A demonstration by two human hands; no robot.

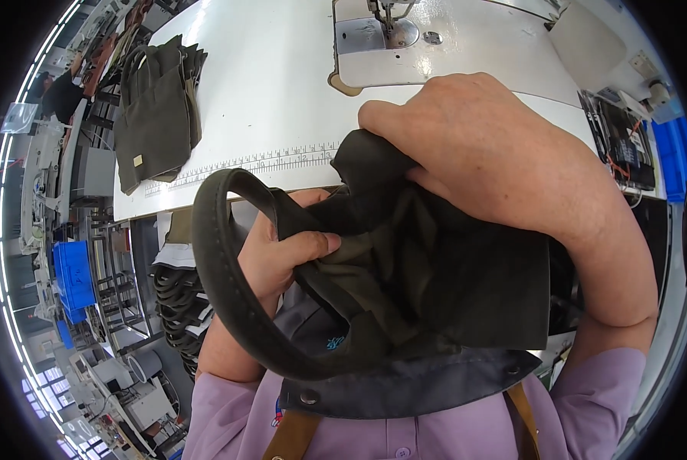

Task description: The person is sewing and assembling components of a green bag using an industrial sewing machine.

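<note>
A dark olive-green handbag is held up over my lap, in front of the table edge. Its stitched loop handle arches out to the left, and creased fabric shows in the bag's mouth. My left hand is closed on the rim near the handle's base, thumb on top. My right hand grips a bunched upper part of the bag; most of its fingertips are hidden behind the cloth. Beyond it lies the metal bed of a sewing machine, with presser foot in view.
A pile of similar olive bags lies on the white table at far left. A ruler strip runs along the table's near edge. Dark looped handles hang below left. Blue bins and racks stand farther left.
</note>
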